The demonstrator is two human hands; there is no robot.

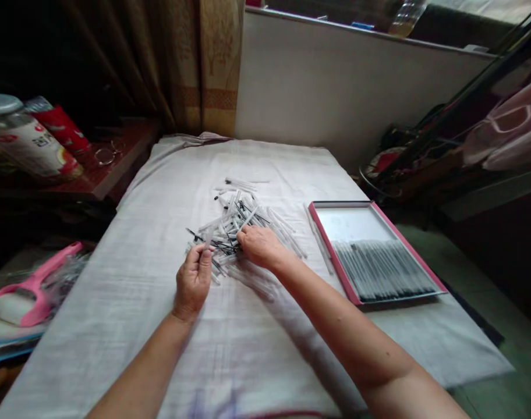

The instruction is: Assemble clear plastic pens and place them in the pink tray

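Observation:
A loose pile of thin clear tubes and black sticks lies in the middle of a table covered with a white cloth. My left hand rests at the pile's near left edge, fingers pinched on a clear tube. My right hand lies on the pile's near side with its fingers curled into the pieces; what they grip is hidden. To the right sits a pink-rimmed tray with a row of the assembled pieces lined up in its near half.
A pink-handled tool lies on clutter at the left. A low wooden shelf at the back left holds a large jar and packets. A white wall and curtain stand behind the table. Bags and a dark rail crowd the right.

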